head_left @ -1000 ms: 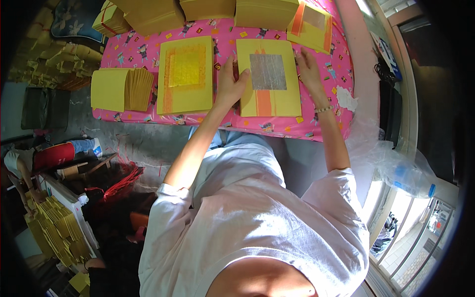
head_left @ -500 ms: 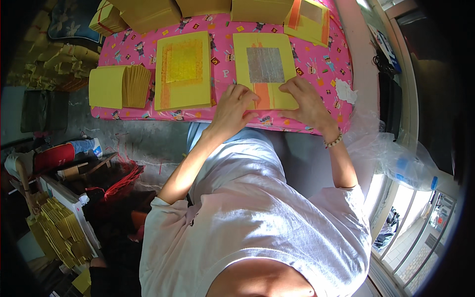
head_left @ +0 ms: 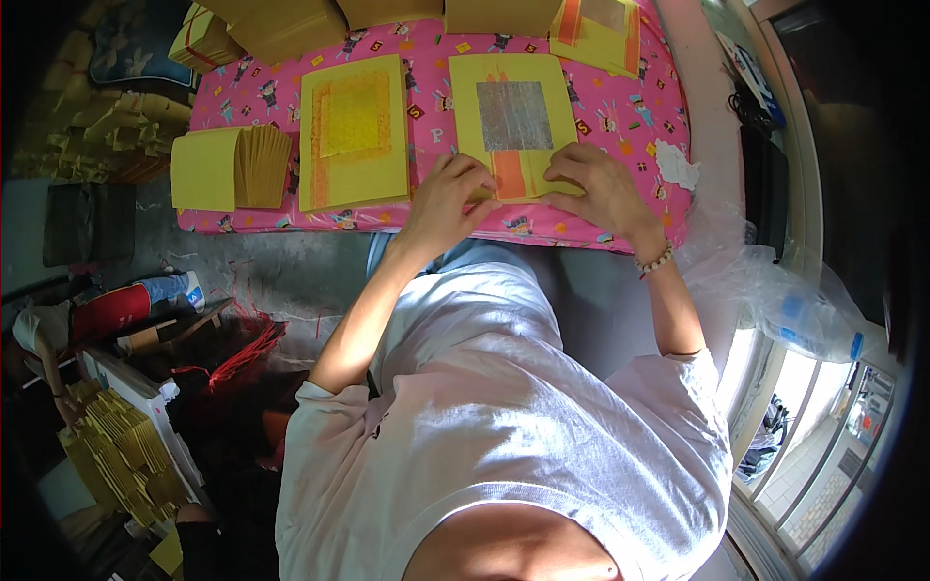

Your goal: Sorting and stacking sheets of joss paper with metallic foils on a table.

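A stack of yellow joss paper (head_left: 465, 107) with a silver foil rectangle (head_left: 514, 116) and an orange stripe lies in front of me on the table. My left hand (head_left: 450, 198) has its curled fingers and thumb at the near left corner of the top sheet. At the near right corner, the thumb and fingers of my right hand (head_left: 596, 189) close round the paper's edge. The hands partly cover the near edge. Left of it lies another joss paper stack (head_left: 310, 136) with a gold rectangle edged in orange.
Folded yellow papers (head_left: 208, 169) stand fanned at the table's left. Yellow bundles (head_left: 286, 29) line the far side of the pink patterned tablecloth (head_left: 436, 223). Crumpled white paper (head_left: 675, 165) and a plastic bag (head_left: 804, 310) are at right. Another person's arm (head_left: 53, 373) reaches yellow stacks (head_left: 116, 436) at lower left.
Both hands stay at the near corners of the joss paper, with the fingers shifted slightly. The near edge appears a little more turned up. The whole view has shifted slightly.
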The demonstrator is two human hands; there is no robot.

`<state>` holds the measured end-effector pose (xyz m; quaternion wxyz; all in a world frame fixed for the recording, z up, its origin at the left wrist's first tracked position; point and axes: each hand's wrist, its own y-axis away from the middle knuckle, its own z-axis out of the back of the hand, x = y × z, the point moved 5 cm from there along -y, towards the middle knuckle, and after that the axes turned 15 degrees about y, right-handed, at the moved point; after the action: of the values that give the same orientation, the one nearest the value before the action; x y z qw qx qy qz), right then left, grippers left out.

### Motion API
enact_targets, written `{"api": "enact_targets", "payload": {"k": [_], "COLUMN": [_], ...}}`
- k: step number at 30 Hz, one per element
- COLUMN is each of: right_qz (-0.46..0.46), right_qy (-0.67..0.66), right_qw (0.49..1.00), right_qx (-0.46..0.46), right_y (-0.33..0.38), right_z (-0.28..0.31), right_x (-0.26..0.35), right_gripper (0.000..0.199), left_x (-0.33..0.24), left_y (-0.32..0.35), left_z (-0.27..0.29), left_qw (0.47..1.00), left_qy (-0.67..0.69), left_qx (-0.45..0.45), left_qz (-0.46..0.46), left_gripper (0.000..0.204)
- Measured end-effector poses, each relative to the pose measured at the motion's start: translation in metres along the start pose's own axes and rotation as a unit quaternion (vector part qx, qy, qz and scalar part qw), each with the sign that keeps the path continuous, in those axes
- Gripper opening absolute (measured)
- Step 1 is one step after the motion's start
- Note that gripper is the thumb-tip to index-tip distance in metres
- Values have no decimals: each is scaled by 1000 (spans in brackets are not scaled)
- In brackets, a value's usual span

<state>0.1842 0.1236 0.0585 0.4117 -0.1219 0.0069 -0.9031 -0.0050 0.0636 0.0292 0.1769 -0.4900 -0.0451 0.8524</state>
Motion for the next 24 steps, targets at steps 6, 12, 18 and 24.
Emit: {"api": "enact_targets", "payload": {"k": [6, 12, 18, 24], "right_qz": [-18, -20, -18, -32], "right_qy": [-41, -63, -77, -88], "right_qw": [999, 997, 997, 996], "right_qx": [13, 29, 12, 11], "right_y": [-3, -6, -7, -7], "right_z": [2, 0, -2, -2], "right_x": [-3, -6, -8, -9], "right_gripper": [16, 15, 14, 15], "left_x": [12, 21, 27, 29], "left_y": [-2, -4, -4, -4], "left_z": [2, -1, -3, -4], "left_qw": [996, 985, 976, 982], "left_qy": [82, 154, 186, 163], "left_qx": [-28, -53, -64, -55], "left_qz": [21, 63, 94, 80], "left_gripper": [12, 8, 8, 7]}}
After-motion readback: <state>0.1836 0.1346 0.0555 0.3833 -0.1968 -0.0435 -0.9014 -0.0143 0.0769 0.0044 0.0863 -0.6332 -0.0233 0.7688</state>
